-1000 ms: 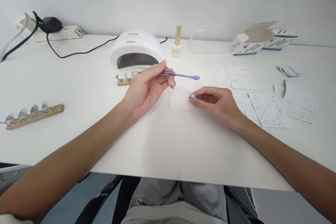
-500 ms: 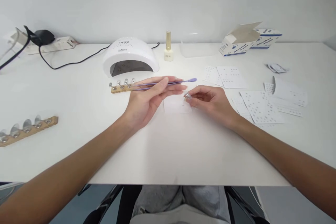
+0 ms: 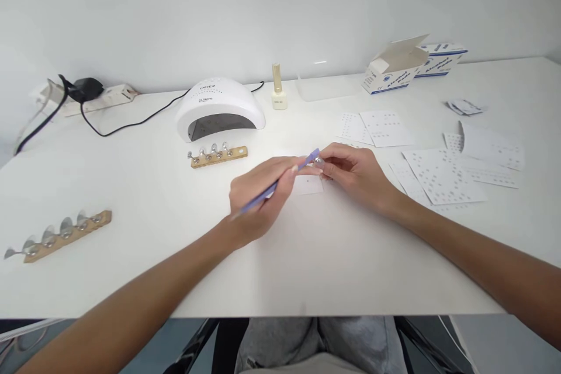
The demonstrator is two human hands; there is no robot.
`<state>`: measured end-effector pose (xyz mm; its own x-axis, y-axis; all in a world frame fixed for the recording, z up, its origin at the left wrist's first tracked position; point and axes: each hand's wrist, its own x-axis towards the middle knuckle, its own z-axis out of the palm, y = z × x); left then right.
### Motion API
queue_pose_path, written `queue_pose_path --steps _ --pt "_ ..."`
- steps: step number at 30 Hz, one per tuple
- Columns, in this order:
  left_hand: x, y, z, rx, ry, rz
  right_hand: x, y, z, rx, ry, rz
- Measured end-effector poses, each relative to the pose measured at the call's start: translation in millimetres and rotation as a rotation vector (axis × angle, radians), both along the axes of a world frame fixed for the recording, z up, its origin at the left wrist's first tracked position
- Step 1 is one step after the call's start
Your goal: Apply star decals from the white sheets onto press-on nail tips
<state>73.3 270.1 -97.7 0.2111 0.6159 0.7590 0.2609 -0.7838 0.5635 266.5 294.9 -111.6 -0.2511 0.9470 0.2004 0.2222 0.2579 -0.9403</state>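
My left hand (image 3: 263, 193) is closed around a pair of purple tweezers (image 3: 263, 194). Their broad, flat end (image 3: 314, 153) points up and right, at or very near a small nail tip on a silvery holder (image 3: 318, 162). That piece is pinched between the thumb and fingers of my right hand (image 3: 353, 174). Whether the flat end touches it I cannot tell. Beneath the hands lies a small white sheet (image 3: 310, 185) with a tiny dark spot on it. The tweezers' other end, by my left wrist, is blurred.
A wooden nail stand (image 3: 240, 152) with clear tips lies before a white nail lamp (image 3: 219, 106); another stand (image 3: 70, 238) is at left. Behind are a polish bottle (image 3: 279, 99), a clear tray (image 3: 326, 89) and alcohol pad boxes (image 3: 392, 70). Sticker sheets (image 3: 442, 178) lie right.
My left hand has turned over and gripped the tweezers, bringing their flat end to the nail tip. My right hand still pinches the holder. The view has tilted and shifted slightly.
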Motion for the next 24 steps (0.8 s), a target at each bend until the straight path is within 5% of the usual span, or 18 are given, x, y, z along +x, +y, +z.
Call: queue_pose_path --steps 5,24 --pt "0.8 -4.1 0.3 0.158 0.110 0.041 -1.0 -0.8 -0.2 0.019 -0.052 -0.034" --pt "2.9 -8.3 1.3 0.163 0.188 0.048 -1.8 -3.1 3.4 0.053 -0.145 -0.022"
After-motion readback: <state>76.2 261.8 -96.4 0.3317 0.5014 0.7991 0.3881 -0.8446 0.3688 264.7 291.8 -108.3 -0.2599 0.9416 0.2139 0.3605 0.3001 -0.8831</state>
